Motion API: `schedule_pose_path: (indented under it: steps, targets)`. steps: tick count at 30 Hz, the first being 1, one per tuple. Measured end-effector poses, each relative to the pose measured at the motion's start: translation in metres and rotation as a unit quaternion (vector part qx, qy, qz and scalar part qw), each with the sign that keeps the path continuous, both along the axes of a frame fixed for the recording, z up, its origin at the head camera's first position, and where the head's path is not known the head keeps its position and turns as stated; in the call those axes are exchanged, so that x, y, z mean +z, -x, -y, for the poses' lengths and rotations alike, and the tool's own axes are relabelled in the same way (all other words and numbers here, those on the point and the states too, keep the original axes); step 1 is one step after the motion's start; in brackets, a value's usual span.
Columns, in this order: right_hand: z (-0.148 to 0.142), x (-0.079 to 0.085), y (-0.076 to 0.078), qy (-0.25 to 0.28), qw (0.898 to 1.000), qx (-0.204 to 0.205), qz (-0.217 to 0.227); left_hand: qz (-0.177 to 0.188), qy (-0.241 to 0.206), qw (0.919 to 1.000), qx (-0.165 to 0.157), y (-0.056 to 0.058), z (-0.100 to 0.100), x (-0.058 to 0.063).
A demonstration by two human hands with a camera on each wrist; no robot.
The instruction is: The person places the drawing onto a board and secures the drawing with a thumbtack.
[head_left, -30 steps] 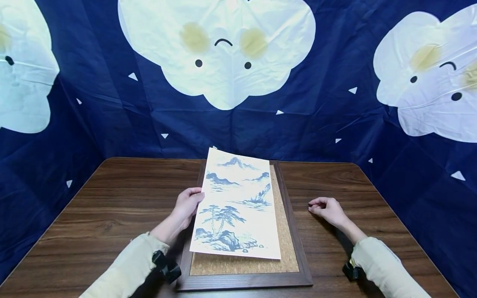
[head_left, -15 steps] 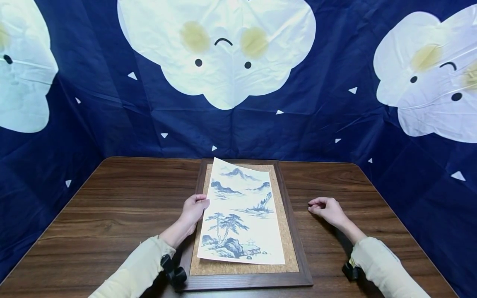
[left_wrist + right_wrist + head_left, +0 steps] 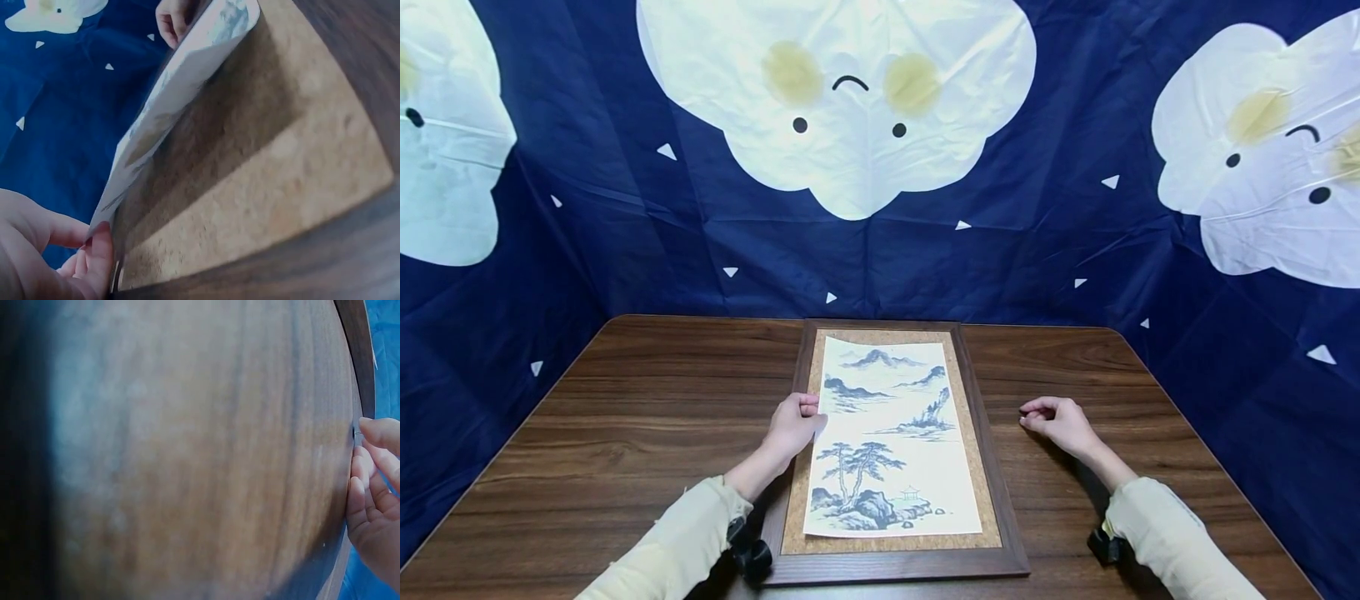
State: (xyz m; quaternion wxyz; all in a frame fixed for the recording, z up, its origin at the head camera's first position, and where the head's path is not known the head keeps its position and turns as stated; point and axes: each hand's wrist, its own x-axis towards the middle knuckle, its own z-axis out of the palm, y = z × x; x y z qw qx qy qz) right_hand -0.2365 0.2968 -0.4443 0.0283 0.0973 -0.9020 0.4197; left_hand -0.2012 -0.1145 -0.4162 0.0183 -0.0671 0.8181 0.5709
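A sheet of paper [image 3: 887, 467] printed with a blue landscape lies over the cork board [image 3: 797, 521] in its dark wooden frame. My left hand [image 3: 792, 427] pinches the sheet's left edge between thumb and fingers. The left wrist view shows the paper [image 3: 175, 87] bowed and raised off the cork [image 3: 312, 169], casting a shadow. To the right of the frame, my right hand [image 3: 1062, 425] rests low on the table, fingertips together around a small dark pin [image 3: 356, 433]. Most of that pin is hidden by the fingers.
The brown wooden table [image 3: 647, 400] carries the framed board at its middle, up to the back edge. Blue cloth [image 3: 700, 242] printed with white clouds hangs behind and at both sides.
My left hand has moved right and slightly toward me, lowering the sheet. The sheet now sits straighter and flatter within the frame. My right hand stays where it was.
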Motion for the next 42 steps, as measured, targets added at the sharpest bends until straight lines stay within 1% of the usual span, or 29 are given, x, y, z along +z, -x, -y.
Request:
schedule_pose_path:
  steps: [4, 7, 12, 16, 18, 24, 27, 31, 32, 33, 35, 39, 40, 42]
  targets:
    - [-0.001, -0.001, 0.001, -0.001, 1.000, 0.003, -0.005, -0.026, 0.041, 0.9988, -0.006, 0.003, 0.003, -0.002]
    - [-0.001, -0.003, 0.002, -0.004, 1.000, 0.003, -0.010, -0.037, 0.060, 0.9975, -0.013, 0.005, 0.004, -0.003]
    - [0.000, -0.003, 0.001, -0.006, 1.000, -0.003, -0.005, -0.038, 0.079, 0.9959, -0.024, 0.007, 0.006, -0.004]
    - [0.001, -0.001, 0.000, -0.006, 1.000, -0.004, -0.004, -0.035, 0.087, 0.9952, -0.030, 0.007, 0.007, -0.003]
    - [0.001, -0.001, 0.000, -0.006, 1.000, -0.003, -0.006, -0.028, 0.078, 0.9959, -0.035, 0.006, 0.008, -0.001]
    - [0.001, 0.001, 0.000, -0.005, 1.000, -0.002, -0.004, -0.009, 0.025, 0.9989, -0.038, 0.005, 0.015, 0.003]
    - [0.001, 0.002, 0.000, -0.006, 1.000, -0.003, -0.002, -0.010, 0.019, 0.9992, -0.034, 0.006, 0.023, 0.005]
    - [0.002, 0.001, 0.000, -0.006, 1.000, 0.002, -0.008, -0.027, 0.020, 0.9988, -0.036, 0.007, 0.038, 0.008]
    - [0.002, 0.001, 0.000, -0.004, 1.000, 0.004, -0.011, -0.035, 0.022, 0.9984, -0.039, 0.007, 0.042, 0.009]
    - [0.005, 0.006, -0.002, -0.004, 1.000, 0.005, -0.011, -0.043, 0.030, 0.9976, -0.045, 0.007, 0.047, 0.010]
    - [0.004, 0.005, -0.002, -0.005, 1.000, 0.005, -0.011, -0.059, 0.049, 0.9955, -0.056, 0.007, 0.056, 0.011]
    - [0.005, 0.005, -0.003, -0.012, 1.000, 0.001, -0.008, -0.085, 0.089, 0.9895, -0.077, 0.007, 0.074, 0.009]
    - [0.002, 0.001, 0.000, -0.013, 1.000, 0.001, -0.009, -0.089, 0.089, 0.9885, -0.084, 0.007, 0.078, 0.007]
    - [0.002, 0.002, 0.000, -0.014, 1.000, -0.001, -0.011, -0.092, 0.083, 0.9875, -0.098, 0.005, 0.084, 0.004]
